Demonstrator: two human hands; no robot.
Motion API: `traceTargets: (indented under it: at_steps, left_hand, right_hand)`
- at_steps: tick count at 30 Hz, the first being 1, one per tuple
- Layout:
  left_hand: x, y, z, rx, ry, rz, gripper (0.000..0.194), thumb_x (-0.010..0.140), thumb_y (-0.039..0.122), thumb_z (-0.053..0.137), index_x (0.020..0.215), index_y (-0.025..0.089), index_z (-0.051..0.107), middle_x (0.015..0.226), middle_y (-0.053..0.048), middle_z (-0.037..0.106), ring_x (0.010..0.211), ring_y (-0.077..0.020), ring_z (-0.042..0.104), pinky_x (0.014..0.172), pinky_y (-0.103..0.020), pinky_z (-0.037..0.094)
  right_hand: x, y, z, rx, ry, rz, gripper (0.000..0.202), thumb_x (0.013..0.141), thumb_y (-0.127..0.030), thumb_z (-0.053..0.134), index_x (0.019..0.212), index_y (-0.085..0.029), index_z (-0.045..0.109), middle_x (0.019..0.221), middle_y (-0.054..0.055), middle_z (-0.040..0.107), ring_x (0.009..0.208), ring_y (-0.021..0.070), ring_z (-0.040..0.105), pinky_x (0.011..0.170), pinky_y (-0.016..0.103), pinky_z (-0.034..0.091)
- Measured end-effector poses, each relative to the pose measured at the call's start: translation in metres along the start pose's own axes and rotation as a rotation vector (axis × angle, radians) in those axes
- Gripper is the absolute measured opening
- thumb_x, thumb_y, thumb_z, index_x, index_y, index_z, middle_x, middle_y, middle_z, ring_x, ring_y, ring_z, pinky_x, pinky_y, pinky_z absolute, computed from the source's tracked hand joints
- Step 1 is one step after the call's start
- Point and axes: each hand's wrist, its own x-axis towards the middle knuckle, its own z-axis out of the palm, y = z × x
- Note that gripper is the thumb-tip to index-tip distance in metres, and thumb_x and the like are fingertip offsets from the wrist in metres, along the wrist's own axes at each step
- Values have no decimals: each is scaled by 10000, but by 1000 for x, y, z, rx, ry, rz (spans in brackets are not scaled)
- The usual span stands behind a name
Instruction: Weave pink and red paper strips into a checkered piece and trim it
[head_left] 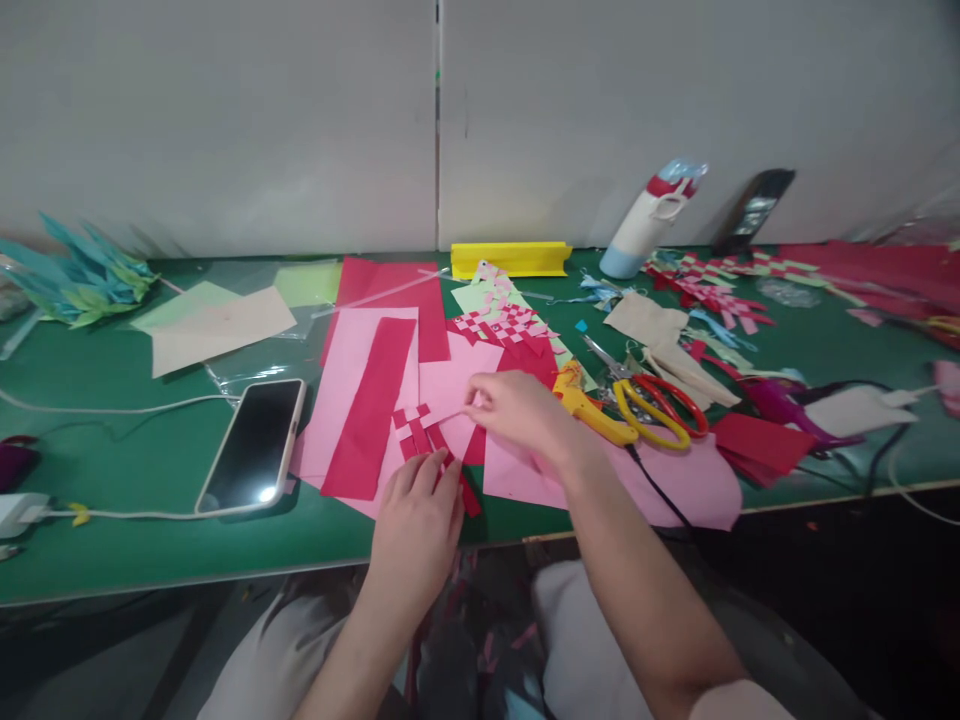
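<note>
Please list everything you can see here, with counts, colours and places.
table: one, green, centre
wall panels: two, grey, behind table
paper leaves: cluster, blue-green, far left
phone: one, dark screen, left
white blocks: two, white, far left and right
cables: several, white and black, both sides
paper sheets: several, red, pink, green, cream, mostly centre
folded strip: one, yellow, back centre
woven pieces: several, red-pink, back centre and right
bottle: one, white-blue-red, back right
upright object: one, black, back right
glue gun: one, yellow, right
scissors: count unclear, red and yellow handles, right
woven piece: one, red-pink, at left hand
left hand: one, on woven piece
right hand: one, pinching thin strip
</note>
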Motion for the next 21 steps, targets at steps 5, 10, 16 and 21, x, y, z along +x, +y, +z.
traceTargets:
  at_steps: [5,10,16,21]
  left_hand:
    - [4,-2,-4,-21,96,17,280,858,139,528,1111,127,648,1101,-132,659,1030,-279,561,902,-458,505]
    - [8,0,-4,-52,137,8,261,849,120,534,1080,126,656,1080,-121,658,1017,-270,555,899,-444,508]
    - [15,5,0,-85,177,8,226,849,112,538,1035,129,665,1028,-109,673,1001,-258,551,886,-427,515]
    - [19,3,-2,-147,201,-25,229,867,124,511,1046,139,654,1000,-96,682,974,-231,571,881,-404,517]
  right_hand:
    - [-22,29,-29,-16,51,263,207,854,-351,538,755,-205,645,787,24,694,692,157,590,590,257,325]
    - [-26,36,-16,-126,-17,341,266,824,-399,589,661,-190,611,720,53,678,656,187,594,555,281,299]
    - [-19,35,2,-45,95,319,153,780,-318,663,848,-181,660,858,61,708,780,192,634,632,269,369]
    - [-18,36,3,68,133,253,58,798,-224,621,785,-192,668,865,28,702,793,157,634,674,247,401]
